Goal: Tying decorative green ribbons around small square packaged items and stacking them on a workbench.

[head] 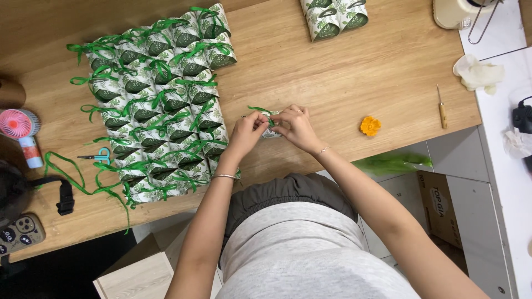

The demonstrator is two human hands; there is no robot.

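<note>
Look to your left on the wooden table. A big block of little boxes sits there, packed close in rows. Each one is white with green leaf prints and has a green ribbon tied on top. A few more boxes of the same kind sit at the far edge of the table, and these show no ribbons. Down on the floor to your right stands a brown cardboard carton with dark print on its side.

Your two hands meet in the middle of the table, near its front edge. Between them is one small box, white with green leaves like the rest. It rests on the table and your hands hide most of it. A thin green ribbon pokes out from the top of it. Your left hand has its fingers pinched shut on the ribbon. Your right hand is closed on the ribbon and box too.

An orange flower lies just to the right of your hands. A small tool with a wooden handle lies further right. Teal scissors and a loose green ribbon strip lie by the big block. A pink fan stands at the far left.
</note>
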